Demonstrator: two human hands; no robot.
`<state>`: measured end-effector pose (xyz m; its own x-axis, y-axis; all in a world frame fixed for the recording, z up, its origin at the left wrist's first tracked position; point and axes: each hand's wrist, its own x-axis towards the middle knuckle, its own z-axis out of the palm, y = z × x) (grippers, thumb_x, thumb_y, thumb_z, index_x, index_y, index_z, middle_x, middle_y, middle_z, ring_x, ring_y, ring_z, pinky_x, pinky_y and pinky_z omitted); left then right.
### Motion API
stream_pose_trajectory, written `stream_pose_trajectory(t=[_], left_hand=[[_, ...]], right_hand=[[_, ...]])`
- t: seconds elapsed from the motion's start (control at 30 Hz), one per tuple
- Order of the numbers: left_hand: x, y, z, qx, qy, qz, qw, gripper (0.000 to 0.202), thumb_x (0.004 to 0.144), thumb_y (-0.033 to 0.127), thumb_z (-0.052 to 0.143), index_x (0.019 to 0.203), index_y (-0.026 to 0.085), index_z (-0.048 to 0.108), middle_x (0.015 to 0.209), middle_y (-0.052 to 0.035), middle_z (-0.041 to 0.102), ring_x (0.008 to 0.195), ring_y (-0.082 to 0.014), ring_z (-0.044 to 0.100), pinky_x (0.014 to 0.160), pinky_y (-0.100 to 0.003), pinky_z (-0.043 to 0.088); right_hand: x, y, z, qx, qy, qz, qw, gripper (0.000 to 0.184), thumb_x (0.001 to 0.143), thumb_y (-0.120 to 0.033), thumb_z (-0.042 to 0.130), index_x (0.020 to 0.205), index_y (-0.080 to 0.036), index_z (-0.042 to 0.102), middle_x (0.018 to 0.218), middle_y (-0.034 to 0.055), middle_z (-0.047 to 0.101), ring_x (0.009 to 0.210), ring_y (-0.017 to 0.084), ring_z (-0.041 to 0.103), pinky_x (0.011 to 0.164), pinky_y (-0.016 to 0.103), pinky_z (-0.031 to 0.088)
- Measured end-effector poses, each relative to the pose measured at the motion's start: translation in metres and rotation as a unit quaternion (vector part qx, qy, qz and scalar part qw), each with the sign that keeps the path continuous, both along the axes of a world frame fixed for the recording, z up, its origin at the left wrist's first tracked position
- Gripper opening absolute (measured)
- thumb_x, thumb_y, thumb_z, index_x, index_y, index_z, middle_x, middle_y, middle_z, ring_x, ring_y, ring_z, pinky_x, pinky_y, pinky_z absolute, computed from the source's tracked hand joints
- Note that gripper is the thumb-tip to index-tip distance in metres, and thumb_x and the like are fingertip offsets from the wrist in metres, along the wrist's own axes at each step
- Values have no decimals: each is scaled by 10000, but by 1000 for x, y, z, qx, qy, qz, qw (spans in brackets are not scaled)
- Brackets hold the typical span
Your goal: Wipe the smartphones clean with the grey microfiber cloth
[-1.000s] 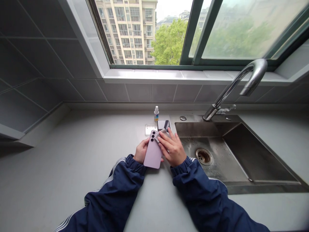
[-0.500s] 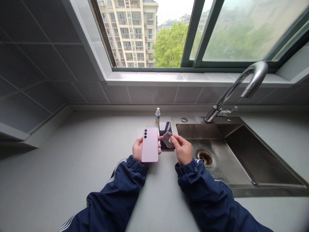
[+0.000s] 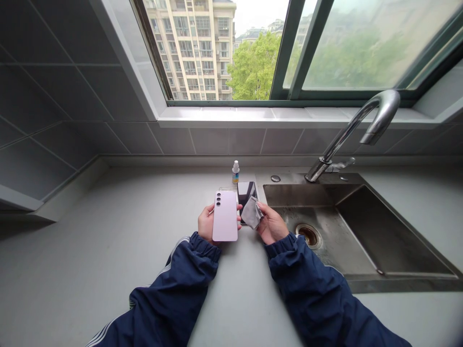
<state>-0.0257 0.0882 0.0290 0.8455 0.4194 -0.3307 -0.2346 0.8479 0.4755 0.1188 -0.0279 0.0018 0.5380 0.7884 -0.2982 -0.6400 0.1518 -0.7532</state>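
A pale pink smartphone (image 3: 225,219) lies in my left hand (image 3: 206,222), its back with three camera lenses facing up. The fingers of that hand curl round its right edge. Just to the right, my right hand (image 3: 272,224) pinches a small grey cloth (image 3: 251,213), which hangs loosely open and is apart from the pink phone. Behind the cloth a dark-screened phone (image 3: 247,190) lies flat on the counter, partly covered. A clear case-like thing (image 3: 226,188) shows behind the pink phone, mostly hidden. Beyond them stands a small white-capped bottle (image 3: 236,172).
A steel sink (image 3: 361,284) with a drain (image 3: 308,236) is close to my right forearm. The chrome faucet (image 3: 376,115) arches over it. A pale countertop (image 3: 119,231) extends to the left. Tiled wall and a window (image 3: 224,103) stand behind.
My right hand has turned, palm more upward, and the grey cloth now spreads wider and hangs lower over the dark phone. The left hand and pink phone have hardly moved.
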Motion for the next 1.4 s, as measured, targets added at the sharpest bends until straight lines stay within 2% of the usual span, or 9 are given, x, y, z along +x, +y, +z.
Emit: stream_pose_trajectory(t=[0.17, 0.33, 0.43, 0.57, 0.67, 0.83, 1.13, 1.3, 1.4], left_hand=[[-1, 0, -2, 11, -7, 3, 1000, 656, 884, 395, 387, 1403, 7, 494, 1194, -256, 695, 782, -337, 710, 690, -499, 576], [0, -2, -3, 25, 7, 21, 999, 590, 903, 397, 396, 1306, 11, 586, 1181, -246, 706, 799, -338, 722, 705, -504, 593], [2, -2, -7, 22, 8, 30, 999, 565, 913, 400, 389, 1277, 37, 625, 1139, -224, 730, 863, -351, 725, 768, -523, 593], [5, 0, -15, 12, -8, 44, 999, 565, 917, 406, 380, 1293, 72, 637, 1097, -191, 751, 1049, -383, 690, 882, -539, 566], [6, 1, -20, 17, -14, 60, 998, 552, 920, 399, 388, 1292, 78, 639, 1102, -185, 750, 1084, -382, 682, 904, -531, 558], [7, -1, -19, 20, -14, 85, 996, 594, 927, 401, 394, 1314, 1, 601, 1107, -237, 735, 986, -394, 711, 853, -543, 562], [7, -3, -9, 30, 23, 118, 992, 651, 994, 447, 321, 1361, -44, 540, 1061, -249, 741, 900, -347, 729, 874, -480, 546], [8, -5, -9, 27, 8, 125, 992, 637, 995, 484, 352, 1325, -18, 565, 1059, -251, 738, 920, -352, 729, 902, -500, 539], [9, -4, -7, 24, 4, 153, 988, 562, 989, 477, 424, 1318, 45, 567, 1031, -216, 748, 918, -319, 734, 893, -470, 555]], right_hand=[[1, 1, -4, -5, -36, 0, 999, 368, 812, -441, 704, 1087, -198, 728, 1080, 106, 766, 887, 261, 748, 703, 390, 620], [-10, 0, -3, -9, -162, -26, 986, 356, 824, -505, 716, 999, -198, 766, 886, 73, 774, 715, 207, 704, 638, 340, 576], [-24, -4, 5, 5, -273, -3, 962, 304, 820, -476, 743, 942, -204, 800, 880, 64, 760, 706, 190, 673, 692, 344, 564], [-35, -10, 15, 19, -392, 2, 920, 196, 856, -407, 718, 934, -254, 812, 1022, 66, 744, 964, 232, 673, 893, 373, 538], [-35, -12, 18, 16, -444, -9, 896, 160, 895, -359, 676, 930, -276, 808, 1023, 64, 744, 1025, 242, 661, 980, 405, 500], [-36, -13, 20, 14, -480, -22, 877, 173, 925, -329, 639, 937, -277, 804, 1009, 65, 747, 991, 240, 672, 948, 396, 511], [-36, -12, 19, 22, -479, -22, 877, 204, 947, -337, 611, 973, -256, 796, 987, 59, 743, 910, 211, 686, 845, 340, 541], [-34, -11, 16, 22, -484, -24, 874, 223, 958, -340, 593, 989, -254, 797, 989, 61, 751, 899, 210, 692, 819, 340, 555], [-36, -12, 17, 28, -505, -28, 862, 188, 930, -310, 631, 1004, -289, 802, 1017, 55, 766, 965, 235, 684, 897, 391, 546]])
